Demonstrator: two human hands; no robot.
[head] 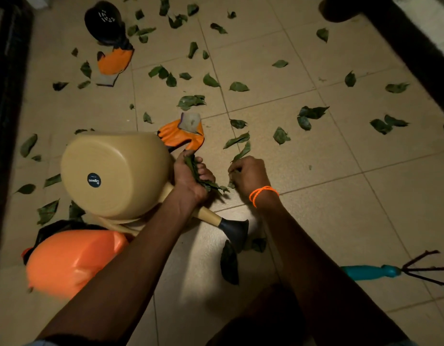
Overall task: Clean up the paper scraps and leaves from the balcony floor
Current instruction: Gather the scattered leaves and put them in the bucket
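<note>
- While crouched over the tiled floor point(303, 158), my left hand point(191, 178) grips a bunch of leaves point(203, 181), fingers curled tight round it.
- My right hand point(248, 176), orange thread band point(263, 193) at the wrist, has its fingers bent down onto small leaf bits on the tile; whether they pinch anything, I cannot tell.
- Loose leaves point(235, 86) lie scattered across the floor, far, left and right of my hands.
- Beige watering can point(116, 176) lies tipped on its side just left of my left hand, black rose point(234, 232) pointing near-right.
- Orange glove point(183, 133) lies just beyond the can; a second orange glove point(114, 62) lies far left beside a black pot point(103, 21).
- Orange container point(71, 260) near left; teal-handled hand rake point(390, 272) near right.
</note>
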